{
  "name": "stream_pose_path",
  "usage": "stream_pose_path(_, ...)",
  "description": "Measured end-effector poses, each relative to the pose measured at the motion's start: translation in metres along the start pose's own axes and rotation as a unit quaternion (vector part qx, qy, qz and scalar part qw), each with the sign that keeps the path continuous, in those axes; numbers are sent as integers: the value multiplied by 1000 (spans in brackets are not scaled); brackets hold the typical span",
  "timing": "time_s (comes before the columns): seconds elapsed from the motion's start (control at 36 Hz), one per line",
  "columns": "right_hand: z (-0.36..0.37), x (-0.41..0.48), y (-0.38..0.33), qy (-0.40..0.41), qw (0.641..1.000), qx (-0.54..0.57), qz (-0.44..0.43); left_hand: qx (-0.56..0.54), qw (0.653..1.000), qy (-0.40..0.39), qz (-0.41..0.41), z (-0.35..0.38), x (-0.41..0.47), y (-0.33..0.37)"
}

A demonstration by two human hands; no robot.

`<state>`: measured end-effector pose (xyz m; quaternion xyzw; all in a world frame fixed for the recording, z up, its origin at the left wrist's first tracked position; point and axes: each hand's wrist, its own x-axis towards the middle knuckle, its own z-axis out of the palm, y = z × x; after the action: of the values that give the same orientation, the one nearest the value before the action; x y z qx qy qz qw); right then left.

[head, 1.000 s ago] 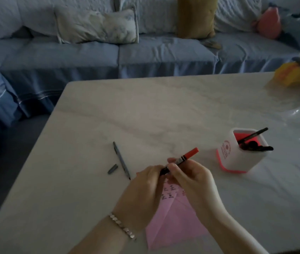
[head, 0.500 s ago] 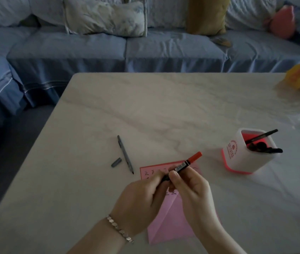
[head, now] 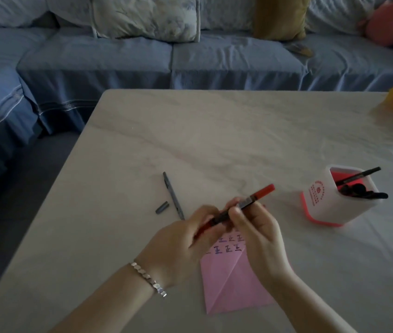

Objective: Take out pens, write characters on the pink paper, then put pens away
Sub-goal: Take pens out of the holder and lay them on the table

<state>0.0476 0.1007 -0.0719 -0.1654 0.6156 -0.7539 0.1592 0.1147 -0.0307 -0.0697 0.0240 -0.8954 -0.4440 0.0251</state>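
Head view: left hand [head: 186, 239] and right hand [head: 255, 236] both grip the red pen [head: 259, 194], held over the pink paper [head: 229, 284] at 6 o'clock on the worktop [head: 214, 140]. Grey pen [head: 173, 195] and loose cap [head: 162, 207] lie at 10 o'clock of the hands, pen holder [head: 323, 205] at 3 o'clock

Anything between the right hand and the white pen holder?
Nothing. The head view shows only bare tabletop between the right hand and the white pen holder; the red pen it grips stops short of the holder.
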Motion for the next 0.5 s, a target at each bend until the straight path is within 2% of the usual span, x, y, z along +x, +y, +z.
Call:
stream_pose_path(0.08,-1,29,-11,51,998,-20,29,-5,996,62,-60,-10,-6,-10)
stream_pose_path(0.14,-3,54,-14,27,989,-119,84,-24,989,106,-99,-15,-12,-24)
stream_pose_path(0.19,-3,78,-11,-23,964,-235,119,-21,984,133,-117,-17,-19,-35)
stream_pose_path(0.28,7,104,4,-66,921,-372,96,-21,978,170,-118,-18,-26,-47)
stream_pose_path(0.39,27,122,33,-84,883,-455,81,-4,970,214,-119,-20,-33,-61)
stream_pose_path(0.5,36,127,56,-104,822,-554,82,13,961,248,-119,-25,-33,-64)
